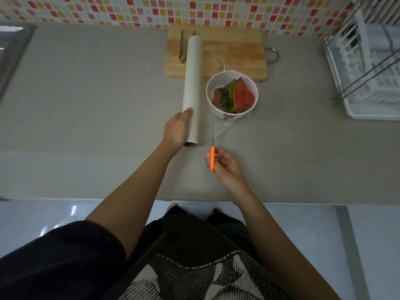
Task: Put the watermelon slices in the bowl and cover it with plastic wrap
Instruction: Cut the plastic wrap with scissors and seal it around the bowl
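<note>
Left hand [176,131] grips the plastic wrap roll [192,83]; right hand [225,167] pinches an orange-handled blade [212,158]; bowl [216,82] holding watermelon slices [242,96] sits at 3 o'clock from the roll.

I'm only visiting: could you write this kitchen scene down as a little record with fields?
left hand: grips the plastic wrap roll near its close end
right hand: holds the orange-handled cutter, blade beside the clear film
bowl: white, holds watermelon slices; film bunched at its near side
cutting board: behind the bowl, tongs lying on it
dish rack: far right on the counter
</note>
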